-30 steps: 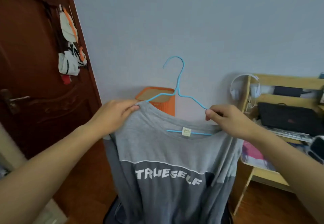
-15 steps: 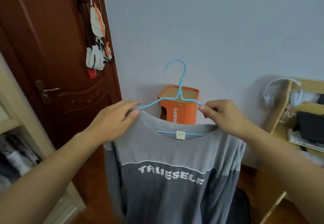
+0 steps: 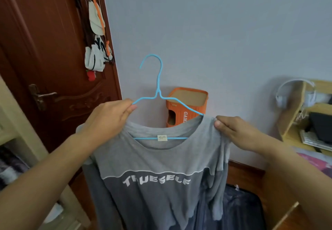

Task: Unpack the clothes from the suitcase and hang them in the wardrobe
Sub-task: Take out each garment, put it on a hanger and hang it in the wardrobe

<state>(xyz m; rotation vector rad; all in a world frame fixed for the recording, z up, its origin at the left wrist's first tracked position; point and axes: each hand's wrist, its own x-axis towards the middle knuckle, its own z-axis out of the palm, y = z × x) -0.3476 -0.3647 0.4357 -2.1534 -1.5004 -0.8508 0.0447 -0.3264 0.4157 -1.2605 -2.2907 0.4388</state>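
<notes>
While you are holding the grey shirt [image 3: 158, 168] up at the centre of the frame, treat it as soft, light and limp: it is draping loosely from its shoulders and will probably slide along the thin blue hanger [image 3: 159, 93], whose smooth wire looks stiff but slippery. Your left hand [image 3: 107, 121] is gripping the shirt's left shoulder with its fingers [image 3: 128, 110] curled and pinching together right where the wire's sloping arm is emerging, so cloth and wire seem to be clamped at once. Your right hand [image 3: 237, 132] is pinching the opposite shoulder seam, thumb pressing onto bunched fabric, just beside the point where the wire's other arm is disappearing under the collar. That right side is looking less settled, with the sleeve gathering below your knuckles. The hook is standing free above both hands, touching nothing. For carrying, the neck of the hook is probably the best place to take hold, once both shoulders are sitting evenly. The wardrobe [image 3: 16, 127] is showing at the left edge, and the suitcase [image 3: 240, 210] is lying open at the lower right behind the shirt.
</notes>
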